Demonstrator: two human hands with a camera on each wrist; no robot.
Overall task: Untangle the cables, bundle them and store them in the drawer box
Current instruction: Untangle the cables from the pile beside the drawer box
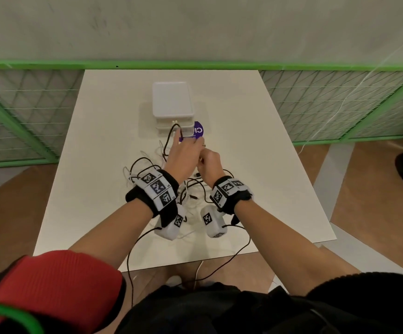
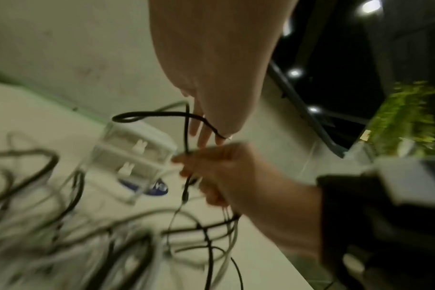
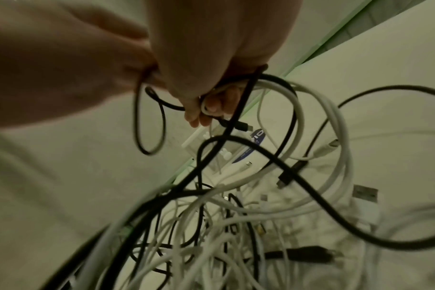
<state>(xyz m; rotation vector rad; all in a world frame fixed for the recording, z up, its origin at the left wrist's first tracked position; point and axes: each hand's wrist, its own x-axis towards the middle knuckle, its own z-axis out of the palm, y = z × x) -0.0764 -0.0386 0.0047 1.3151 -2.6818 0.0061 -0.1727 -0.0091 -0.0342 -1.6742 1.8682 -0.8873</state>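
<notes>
gripping a black cable (image 1: 170, 138) – both hands, left hand (image 1: 183, 156) and right hand (image 1: 210, 162) – purple label (image 1: 198, 130) partly hidden.

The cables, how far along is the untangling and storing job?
Nothing looks done: the cables lie tangled on the table. In hand: left hand and right hand hold a black cable. Left: bundling, then storing in the drawer box.

The white worktop (image 1: 255, 145) carries a white drawer box (image 1: 173, 106) toward its far edge, a purple label (image 1: 198, 130) just beside the box's front, and a tangle of black and white cables (image 1: 145, 169) nearer the person.
</notes>
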